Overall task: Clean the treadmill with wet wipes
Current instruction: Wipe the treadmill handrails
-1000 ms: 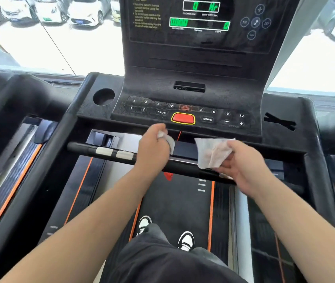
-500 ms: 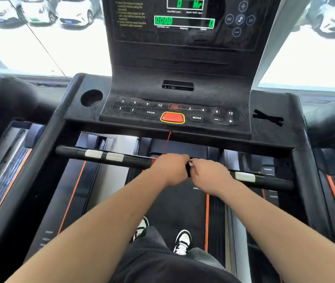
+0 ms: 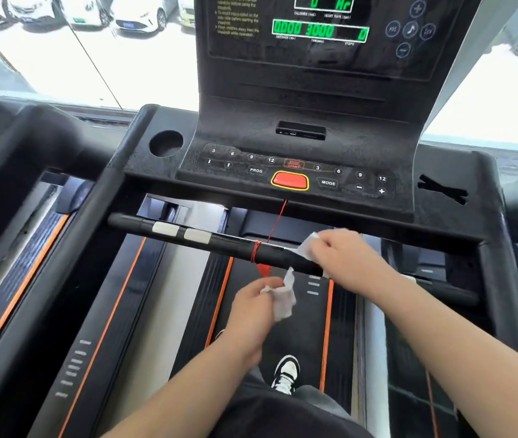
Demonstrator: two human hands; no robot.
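I stand on a black treadmill whose console [image 3: 298,143] is dusty. A black crossbar [image 3: 219,241] with two silver sensor pads runs below it. My right hand [image 3: 343,257] wraps a white wet wipe [image 3: 306,248] around the crossbar, right of the red safety cord [image 3: 272,229]. My left hand [image 3: 254,306] is off the bar, below it and above the belt [image 3: 295,330], and grips a crumpled white wipe [image 3: 283,298].
A round cup holder [image 3: 166,143] sits at the console's left. A red stop button [image 3: 290,180] lies among the keys. Side rails [image 3: 71,248] flank the belt. Another treadmill [image 3: 5,172] stands to the left. Windows ahead show parked cars.
Both hands were together on the crossbar half a second ago. My left hand has dropped off the bar toward me with its wipe. My right hand has slid right along the bar.
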